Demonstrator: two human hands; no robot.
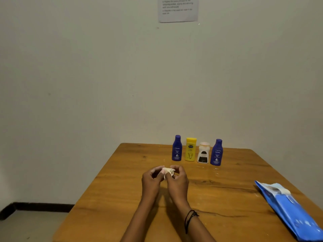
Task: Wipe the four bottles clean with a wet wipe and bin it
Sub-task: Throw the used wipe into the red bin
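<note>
A row of bottles stands upright near the table's far edge: a dark blue bottle (pixel 176 148) at the left, a yellow bottle (pixel 190 149), a white bottle with a dark label (pixel 203 153), and a second dark blue bottle (pixel 216 152) at the right. In front of them, above the table's middle, my left hand (pixel 151 180) and my right hand (pixel 178 180) are held together. Both pinch a small crumpled white wet wipe (pixel 168 171) between their fingertips.
The wooden table (pixel 122 198) stands against a plain wall. A blue pack of wet wipes (pixel 290 208) lies at the table's right edge. A printed sheet (pixel 178 9) hangs on the wall above. Floor shows at the lower left. No bin is in view.
</note>
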